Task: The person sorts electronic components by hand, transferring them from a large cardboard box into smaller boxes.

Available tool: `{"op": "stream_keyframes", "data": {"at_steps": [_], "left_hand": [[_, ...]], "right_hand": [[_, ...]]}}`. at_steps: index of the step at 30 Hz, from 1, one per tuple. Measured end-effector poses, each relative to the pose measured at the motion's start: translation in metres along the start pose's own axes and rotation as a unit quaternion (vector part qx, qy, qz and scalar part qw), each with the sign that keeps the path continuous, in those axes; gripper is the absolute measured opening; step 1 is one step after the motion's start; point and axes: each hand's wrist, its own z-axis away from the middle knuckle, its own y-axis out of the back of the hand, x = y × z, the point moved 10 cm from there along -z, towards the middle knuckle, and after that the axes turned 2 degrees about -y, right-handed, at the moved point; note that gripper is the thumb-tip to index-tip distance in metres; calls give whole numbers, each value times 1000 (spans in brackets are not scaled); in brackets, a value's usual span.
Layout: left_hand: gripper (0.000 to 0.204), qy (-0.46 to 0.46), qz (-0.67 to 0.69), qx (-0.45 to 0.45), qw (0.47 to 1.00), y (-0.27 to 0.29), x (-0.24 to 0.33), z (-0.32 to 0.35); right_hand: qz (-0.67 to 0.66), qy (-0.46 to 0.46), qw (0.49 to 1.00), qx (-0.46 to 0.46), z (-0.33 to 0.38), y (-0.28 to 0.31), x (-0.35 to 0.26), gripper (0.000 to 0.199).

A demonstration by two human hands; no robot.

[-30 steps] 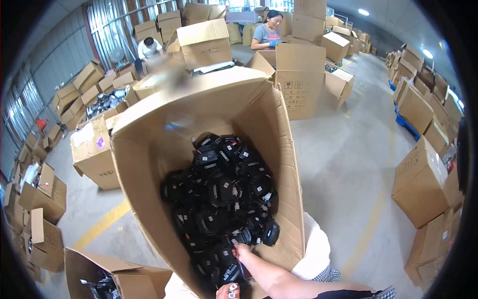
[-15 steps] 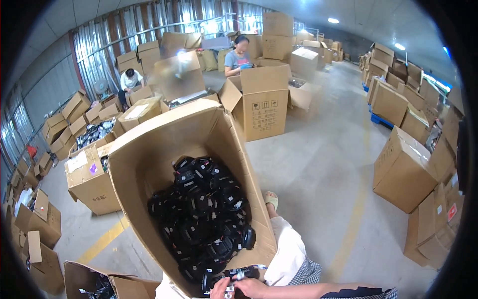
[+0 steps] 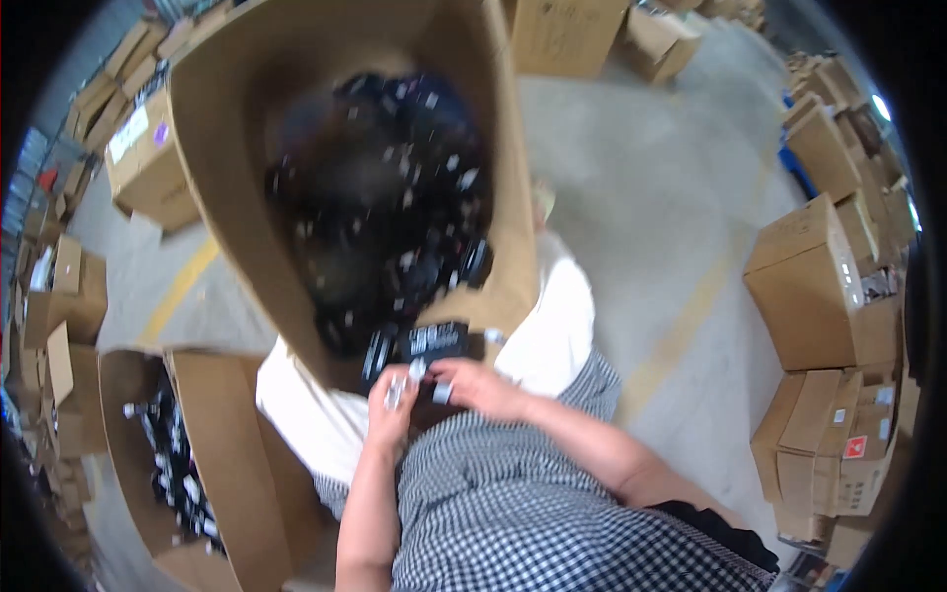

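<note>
A tall cardboard box (image 3: 513, 197) stands between my knees, tilted toward me, with a pile of black plastic devices (image 3: 395, 197) inside. My left hand (image 3: 392, 405) is closed at the box's near edge, with small whitish, shiny pieces (image 3: 417, 369) at its fingertips. Facing it, my right hand (image 3: 483, 388) is closed too, its fingertips almost meeting the left ones. A small grey piece (image 3: 442, 393) shows under the right fingers. Just beyond both hands lies a black device with white markings (image 3: 434, 340). Blur hides exactly what each hand grips.
A second open carton (image 3: 212, 454) with black and white parts stands at my lower left. More cartons line the left side, and stacked cartons (image 3: 804, 286) fill the right. Yellow lines (image 3: 681, 326) cross the grey floor. Another carton (image 3: 567, 35) is ahead.
My view has tipped downward, so the box appears higher and both forearms show. The people at work ahead have left the picture. My hands stay together at the box's near edge.
</note>
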Motion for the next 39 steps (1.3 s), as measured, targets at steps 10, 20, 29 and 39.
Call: {"op": "stream_keyframes", "data": {"at_steps": [10, 20, 29, 39], "left_hand": [[15, -51, -97, 0, 994, -3, 1, 13], [28, -207, -265, 45, 941, -6, 29, 22], [33, -103, -408, -210, 882, -42, 14, 32], [27, -118, -397, -193, 890, -35, 16, 29]], "right_hand": [[-181, -237, 953, 57, 20, 7, 15, 20], [-490, -374, 785, 66, 42, -23, 46, 19], [-128, -345, 929, 30, 44, -15, 78, 27], [-28, -323, 943, -67, 40, -19, 74, 23]]}}
